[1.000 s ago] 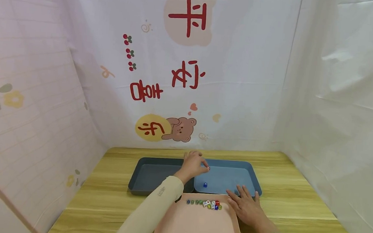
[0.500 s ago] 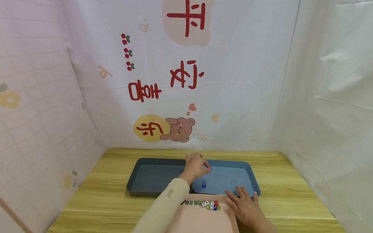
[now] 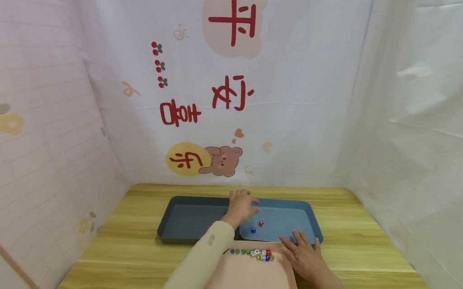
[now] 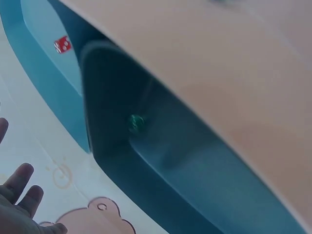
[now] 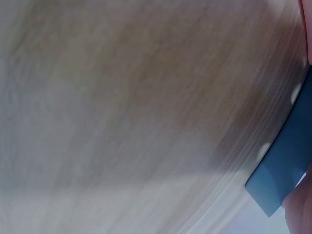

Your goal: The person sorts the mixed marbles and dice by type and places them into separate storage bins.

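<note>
My left hand [image 3: 240,207] hovers over the left part of the right blue tray [image 3: 292,207], thumb and fingers apart with nothing between them. Below it a red die [image 3: 261,224] lies in that tray beside a blue die [image 3: 253,230]. In the left wrist view the red die [image 4: 62,45] shows, and a green marble [image 4: 136,123] sits in the darker left tray [image 4: 185,195]. My right hand [image 3: 304,257] rests with spread fingers at the near rim of the right tray and the corner of the pink tray [image 3: 254,287].
Along the far side of the pink tray runs a row of several marbles [image 3: 237,251] and dice [image 3: 263,255]. The dark tray [image 3: 193,218] adjoins the right one on the wooden table [image 3: 126,240]. A printed white cloth [image 3: 297,136] hangs behind and at both sides.
My left hand has moved slightly right and its thumb and fingers have parted. The red die they pinched has dropped into the right blue tray. My right hand stays in place.
</note>
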`<state>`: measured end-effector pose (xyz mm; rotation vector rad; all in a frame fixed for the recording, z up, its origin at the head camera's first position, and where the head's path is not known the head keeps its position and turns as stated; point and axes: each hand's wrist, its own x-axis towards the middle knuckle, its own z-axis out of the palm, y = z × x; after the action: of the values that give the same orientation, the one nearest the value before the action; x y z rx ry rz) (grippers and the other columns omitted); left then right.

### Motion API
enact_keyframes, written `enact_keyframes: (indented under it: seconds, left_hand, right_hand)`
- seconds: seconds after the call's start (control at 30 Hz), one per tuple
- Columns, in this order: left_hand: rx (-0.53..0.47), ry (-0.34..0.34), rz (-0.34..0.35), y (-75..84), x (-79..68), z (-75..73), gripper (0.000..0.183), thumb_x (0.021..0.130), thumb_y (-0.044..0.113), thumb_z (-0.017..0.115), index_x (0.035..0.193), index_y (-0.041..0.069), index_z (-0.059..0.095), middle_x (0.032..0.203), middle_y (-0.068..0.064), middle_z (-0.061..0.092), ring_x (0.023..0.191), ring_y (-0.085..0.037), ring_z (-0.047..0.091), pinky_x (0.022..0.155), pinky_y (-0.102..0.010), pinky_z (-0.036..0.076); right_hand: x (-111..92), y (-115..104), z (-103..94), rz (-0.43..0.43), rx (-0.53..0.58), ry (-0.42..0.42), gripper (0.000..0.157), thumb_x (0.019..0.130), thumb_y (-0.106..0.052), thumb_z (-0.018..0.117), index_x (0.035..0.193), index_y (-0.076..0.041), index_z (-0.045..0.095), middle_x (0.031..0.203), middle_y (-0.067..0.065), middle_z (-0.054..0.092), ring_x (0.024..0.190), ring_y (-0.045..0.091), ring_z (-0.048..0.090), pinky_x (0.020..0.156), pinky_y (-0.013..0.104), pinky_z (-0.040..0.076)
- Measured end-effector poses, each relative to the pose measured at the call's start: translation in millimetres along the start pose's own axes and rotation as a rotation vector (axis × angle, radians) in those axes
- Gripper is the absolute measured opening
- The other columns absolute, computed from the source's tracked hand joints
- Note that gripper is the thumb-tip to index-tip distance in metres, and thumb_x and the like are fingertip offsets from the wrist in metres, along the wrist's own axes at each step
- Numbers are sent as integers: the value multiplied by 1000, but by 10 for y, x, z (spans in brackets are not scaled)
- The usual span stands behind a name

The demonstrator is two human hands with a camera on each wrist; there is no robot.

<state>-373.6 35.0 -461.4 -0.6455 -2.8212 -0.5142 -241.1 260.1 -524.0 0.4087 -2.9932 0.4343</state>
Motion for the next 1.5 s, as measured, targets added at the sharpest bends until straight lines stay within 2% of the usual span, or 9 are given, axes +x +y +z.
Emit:
enact_keyframes:
  seconds: [0.3,0.53,0.83,1.17,1.5]
  left_hand:
    - [-2,-22,-28,-185,-87,-190,22,88,41,75,106,28,78,140,-10,55,132,-33,45,111,-65,24]
    - [-42,-44,-17,-266,-201,-311,21,90,38,74,107,26,76,142,-9,53,134,-32,42,113,-63,20]
    - [-105,-80,5,-399,-531,-427,19,89,35,75,105,24,77,142,-8,51,135,-32,40,114,-62,17]
    - [-187,-81,34,-569,-891,-494,18,87,30,78,101,18,78,140,-12,52,135,-34,39,114,-64,15]
    - [-202,-85,54,-613,-1151,-405,15,85,32,80,95,21,78,138,-9,53,136,-35,39,113,-64,18]
  right_hand:
    - [12,18,31,-17,21,21,50,105,-45,43,145,-17,54,153,25,36,142,50,25,102,81,7]
    - [10,43,32,-9,15,32,50,105,-46,43,144,-17,55,152,25,38,142,49,26,102,81,7]
    - [25,65,23,-25,43,42,48,106,-44,42,143,-16,56,151,27,37,141,51,25,101,81,5]
    - [52,86,46,-46,48,72,47,105,-44,44,137,-14,61,150,27,40,141,50,27,100,82,7]
    - [49,57,46,-45,48,90,46,105,-44,46,136,-14,63,149,26,41,140,50,29,100,82,8]
